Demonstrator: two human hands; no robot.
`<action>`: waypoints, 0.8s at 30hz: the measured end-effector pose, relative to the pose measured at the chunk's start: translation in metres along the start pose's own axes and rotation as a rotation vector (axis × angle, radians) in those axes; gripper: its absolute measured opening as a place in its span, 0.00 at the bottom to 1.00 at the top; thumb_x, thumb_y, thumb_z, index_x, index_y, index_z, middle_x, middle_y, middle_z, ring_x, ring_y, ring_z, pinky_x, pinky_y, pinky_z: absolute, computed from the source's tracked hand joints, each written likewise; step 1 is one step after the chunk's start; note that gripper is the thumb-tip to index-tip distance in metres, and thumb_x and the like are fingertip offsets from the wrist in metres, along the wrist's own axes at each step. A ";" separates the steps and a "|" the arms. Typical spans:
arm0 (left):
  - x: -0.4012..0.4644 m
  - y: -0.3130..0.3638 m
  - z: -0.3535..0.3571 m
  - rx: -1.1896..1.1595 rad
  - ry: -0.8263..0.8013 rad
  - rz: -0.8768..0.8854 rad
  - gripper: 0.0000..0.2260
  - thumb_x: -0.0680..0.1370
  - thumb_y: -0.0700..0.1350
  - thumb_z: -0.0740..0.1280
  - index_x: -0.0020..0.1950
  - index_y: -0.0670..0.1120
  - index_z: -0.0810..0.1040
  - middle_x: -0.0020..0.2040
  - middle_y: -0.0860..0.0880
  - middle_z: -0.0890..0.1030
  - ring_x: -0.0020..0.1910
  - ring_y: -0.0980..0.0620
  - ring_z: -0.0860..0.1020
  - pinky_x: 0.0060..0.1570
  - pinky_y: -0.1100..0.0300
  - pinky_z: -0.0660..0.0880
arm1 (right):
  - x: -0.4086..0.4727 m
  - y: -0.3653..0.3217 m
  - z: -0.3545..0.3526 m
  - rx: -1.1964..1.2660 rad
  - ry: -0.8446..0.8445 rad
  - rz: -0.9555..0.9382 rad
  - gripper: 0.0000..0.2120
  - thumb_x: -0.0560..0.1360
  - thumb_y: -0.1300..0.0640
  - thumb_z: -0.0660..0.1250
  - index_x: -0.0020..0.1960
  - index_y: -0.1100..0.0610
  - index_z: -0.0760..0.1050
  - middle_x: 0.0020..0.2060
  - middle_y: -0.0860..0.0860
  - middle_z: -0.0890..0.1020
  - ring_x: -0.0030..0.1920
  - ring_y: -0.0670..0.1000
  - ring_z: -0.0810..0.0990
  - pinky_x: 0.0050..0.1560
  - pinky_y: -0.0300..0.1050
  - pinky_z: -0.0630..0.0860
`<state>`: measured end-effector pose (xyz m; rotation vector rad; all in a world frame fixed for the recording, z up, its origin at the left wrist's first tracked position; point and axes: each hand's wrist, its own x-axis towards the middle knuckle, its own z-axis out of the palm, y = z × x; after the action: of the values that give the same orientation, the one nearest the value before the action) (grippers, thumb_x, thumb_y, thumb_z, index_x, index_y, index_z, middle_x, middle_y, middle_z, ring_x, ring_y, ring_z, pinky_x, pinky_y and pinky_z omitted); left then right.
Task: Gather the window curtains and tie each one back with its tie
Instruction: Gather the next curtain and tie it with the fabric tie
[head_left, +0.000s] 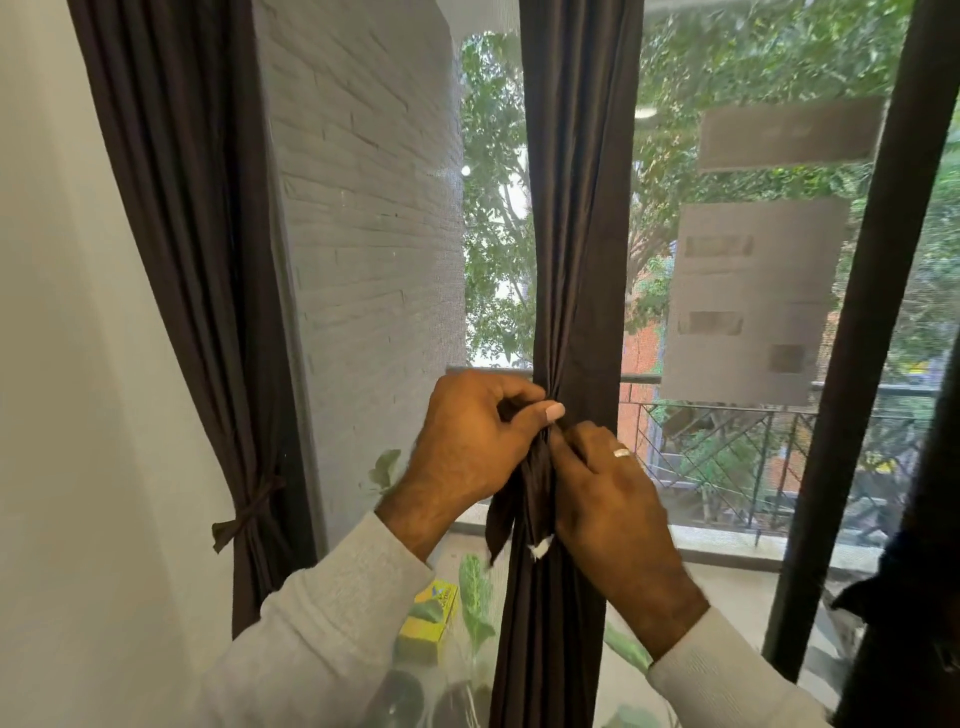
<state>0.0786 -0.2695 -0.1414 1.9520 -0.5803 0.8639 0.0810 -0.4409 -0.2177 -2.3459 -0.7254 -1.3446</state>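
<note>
1. The middle curtain (576, 208) hangs down the centre of the frame, dark brown, gathered into a narrow bunch at the point where both hands meet.
2. The left hand (478, 441) sits just left of the bunch, fingers curled and thumb pressed against the fabric, gripping the tie (524, 499) at the gathered point.
3. The right hand (608, 493) is just right of the bunch and slightly lower, a ring on one finger, its fingers curled onto the same tie where it wraps the curtain.
4. The loose ends of the tie hang between the two wrists, touching the curtain; one end shows a small white tip.
5. At the left of the frame the left curtain (197, 260) is already bunched and bound by its own knotted tie (249, 512), low on its length, beside the white wall (62, 364).
6. A yellow box (431, 613) lies at the lower centre, behind the left sleeve.
</note>
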 end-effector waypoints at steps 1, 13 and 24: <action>0.001 0.001 0.001 0.019 0.005 -0.003 0.08 0.77 0.50 0.80 0.52 0.47 0.91 0.42 0.55 0.88 0.42 0.59 0.86 0.50 0.57 0.85 | 0.001 0.002 -0.002 -0.020 -0.003 -0.022 0.22 0.81 0.59 0.62 0.72 0.64 0.77 0.57 0.61 0.79 0.52 0.63 0.78 0.51 0.59 0.80; 0.002 0.010 0.004 0.134 0.031 0.017 0.09 0.78 0.54 0.79 0.45 0.50 0.90 0.35 0.56 0.85 0.35 0.59 0.83 0.41 0.62 0.81 | 0.004 0.016 -0.023 0.110 -0.089 -0.165 0.22 0.75 0.60 0.60 0.65 0.60 0.83 0.68 0.56 0.80 0.61 0.63 0.81 0.60 0.60 0.81; 0.005 0.001 -0.001 0.230 0.115 -0.025 0.11 0.77 0.48 0.78 0.36 0.50 0.82 0.29 0.55 0.79 0.29 0.56 0.78 0.34 0.59 0.79 | 0.000 0.029 -0.012 0.508 0.056 -0.012 0.17 0.73 0.70 0.63 0.52 0.57 0.86 0.59 0.47 0.86 0.61 0.51 0.83 0.63 0.50 0.79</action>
<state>0.0807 -0.2699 -0.1363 2.0937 -0.4024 1.0577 0.0894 -0.4707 -0.2132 -1.8961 -0.9363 -1.0684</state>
